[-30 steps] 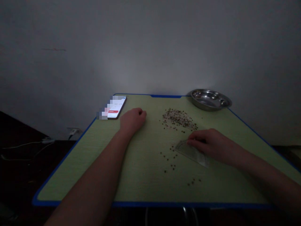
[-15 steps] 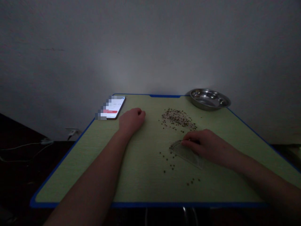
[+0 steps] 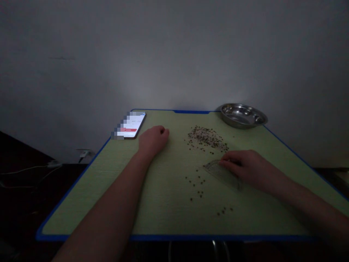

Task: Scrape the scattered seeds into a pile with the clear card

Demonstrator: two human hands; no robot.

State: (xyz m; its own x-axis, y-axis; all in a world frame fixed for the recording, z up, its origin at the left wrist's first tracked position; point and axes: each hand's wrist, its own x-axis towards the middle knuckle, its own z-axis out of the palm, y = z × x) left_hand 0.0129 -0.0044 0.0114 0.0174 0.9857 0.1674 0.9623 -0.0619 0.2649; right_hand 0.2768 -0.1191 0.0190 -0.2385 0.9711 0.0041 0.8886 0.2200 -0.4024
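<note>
My right hand (image 3: 241,165) pinches a clear protractor (image 3: 222,174) by its curved edge, just on the near side of a heap of small dark and pale grains (image 3: 207,138). Several dark grains (image 3: 200,193) lie scattered to the left of the protractor and nearer to me. My left hand (image 3: 154,140) rests on the table in a loose fist, left of the heap; its fingers curl inward and I cannot make out anything in them.
A shiny metal bowl (image 3: 242,116) stands at the back right corner of the green table (image 3: 163,203), which has a blue rim. At the back left lies a phone (image 3: 133,125) with a lit screen. A wall rises behind the table. Cables (image 3: 54,164) hang at the left.
My right hand has moved a little to the right with the protractor, away from the scattered dark grains. My left hand has stayed in place.
</note>
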